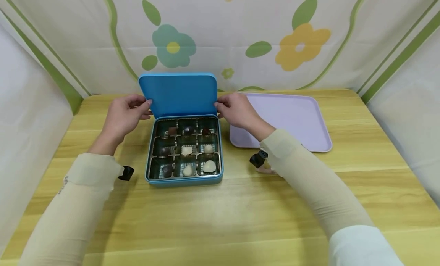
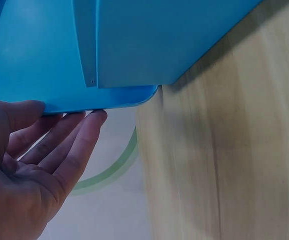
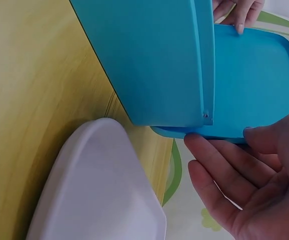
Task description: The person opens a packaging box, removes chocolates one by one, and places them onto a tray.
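Observation:
A blue tin stands left of the table's middle with its hinged lid raised at the back. Inside is a tray of square compartments holding chocolates; the back and left ones are dark, such as a brown piece, and several at the front right are white, such as a white chocolate. My left hand pinches the lid's left edge between thumb and fingers. At the opposite edge, my right hand holds the lid the same way, thumb inside and fingers behind, as the right wrist view shows.
A pale purple tray lies on the wooden table to the right of the tin, partly under my right forearm. Behind the table hangs a white curtain with printed flowers. White cloth walls flank both sides.

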Available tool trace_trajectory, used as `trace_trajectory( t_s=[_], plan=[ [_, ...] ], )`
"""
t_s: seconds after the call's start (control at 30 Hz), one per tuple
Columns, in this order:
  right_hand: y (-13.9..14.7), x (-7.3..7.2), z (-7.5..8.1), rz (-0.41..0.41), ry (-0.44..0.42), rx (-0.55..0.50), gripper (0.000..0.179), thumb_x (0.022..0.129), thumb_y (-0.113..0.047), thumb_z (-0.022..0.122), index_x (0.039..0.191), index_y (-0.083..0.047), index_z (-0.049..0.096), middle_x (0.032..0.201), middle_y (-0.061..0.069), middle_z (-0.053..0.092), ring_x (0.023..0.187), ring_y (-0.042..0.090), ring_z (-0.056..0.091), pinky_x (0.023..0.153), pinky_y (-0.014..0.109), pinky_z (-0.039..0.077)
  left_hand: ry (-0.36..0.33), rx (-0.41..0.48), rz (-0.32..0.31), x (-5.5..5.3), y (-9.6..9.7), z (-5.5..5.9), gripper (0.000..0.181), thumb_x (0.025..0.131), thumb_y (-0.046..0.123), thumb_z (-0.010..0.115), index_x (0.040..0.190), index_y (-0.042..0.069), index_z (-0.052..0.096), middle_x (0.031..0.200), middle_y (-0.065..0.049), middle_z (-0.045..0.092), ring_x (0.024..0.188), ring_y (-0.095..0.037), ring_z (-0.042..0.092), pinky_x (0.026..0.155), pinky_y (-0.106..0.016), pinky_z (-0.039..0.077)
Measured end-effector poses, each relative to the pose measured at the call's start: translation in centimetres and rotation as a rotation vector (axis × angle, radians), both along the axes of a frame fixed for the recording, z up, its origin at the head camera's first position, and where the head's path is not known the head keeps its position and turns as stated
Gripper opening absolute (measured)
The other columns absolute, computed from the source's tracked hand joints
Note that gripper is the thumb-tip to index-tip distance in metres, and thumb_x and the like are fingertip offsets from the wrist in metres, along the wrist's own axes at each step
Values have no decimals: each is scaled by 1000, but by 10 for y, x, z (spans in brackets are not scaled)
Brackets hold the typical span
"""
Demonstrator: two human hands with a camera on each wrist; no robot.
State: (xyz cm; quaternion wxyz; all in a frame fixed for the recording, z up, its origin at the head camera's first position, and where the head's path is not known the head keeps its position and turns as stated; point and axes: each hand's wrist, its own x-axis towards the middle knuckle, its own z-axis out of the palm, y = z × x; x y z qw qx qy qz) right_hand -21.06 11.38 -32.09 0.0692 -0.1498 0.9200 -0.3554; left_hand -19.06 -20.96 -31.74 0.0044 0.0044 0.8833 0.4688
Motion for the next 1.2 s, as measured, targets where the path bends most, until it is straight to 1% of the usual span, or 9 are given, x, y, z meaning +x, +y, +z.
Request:
trace_trajectory(
  t_s=[0.1,0.23,0.53,0.63,0.77,0.83,1.0,1.1,1.2],
  plan=[
    [0,-1,1,-10,4,-3,31,113,-21,56,126,-3,78,110,18,82,97,30,81,63,27,49,14,-12,-9,-4,0,2,44,111,33,60,131,-5,69,118,-20,74,77,8,71,76,-13,62],
    [-1,-3,1,-5,-2,-23,32,113,-20,56,129,-1,77,110,20,82,96,32,81,65,27,53,3,-34,-19,-7,-1,4,46,112,34,59,134,-4,69,122,-24,74,75,9,69,74,-10,60],
    [-7,-8,1,-62,-49,-55,41,108,-12,62,146,3,61,112,19,82,96,31,82,87,41,66,-73,-41,-18,-20,-2,0,46,110,21,63,148,-4,61,136,-29,66,78,9,69,78,-11,60],
    [-10,-11,-2,-86,-59,-61,39,106,-8,63,143,3,61,111,19,82,95,30,82,85,40,66,-99,-43,-15,-23,-3,-4,48,109,19,62,152,-2,58,139,-27,65,91,-3,75,97,-28,64],
    [-11,-13,-7,-83,-71,-40,44,105,-8,62,148,2,59,115,18,81,100,27,80,85,37,65,-157,-30,-32,-21,-4,-9,51,112,21,58,159,3,51,148,-26,61,120,-28,72,117,-52,53],
    [-10,-13,-10,-74,-78,-33,49,105,-9,62,153,2,56,118,17,81,104,26,80,85,38,64,-182,-13,-47,-20,-3,-11,52,113,21,55,161,4,48,152,-26,58,128,-34,68,119,-51,52],
    [-7,-15,-12,-57,-76,2,54,106,-12,63,158,-4,52,125,17,79,111,27,77,90,40,63,-222,40,-70,-22,-3,-11,53,115,25,49,164,4,43,158,-25,53,130,-32,69,114,-44,55],
    [-6,-16,-14,-38,-64,52,56,103,-10,62,158,-4,52,122,17,79,103,26,74,83,36,61,-241,17,-73,-22,-4,-12,53,115,25,50,163,3,44,157,-26,53,128,-29,70,114,-46,55],
    [-9,-17,-17,-23,-66,86,56,100,-5,61,156,-2,55,107,15,80,81,21,66,70,29,53,-248,-11,-68,-20,-3,-14,52,115,23,51,162,2,47,154,-26,56,121,-26,72,114,-48,56]
  ],
)
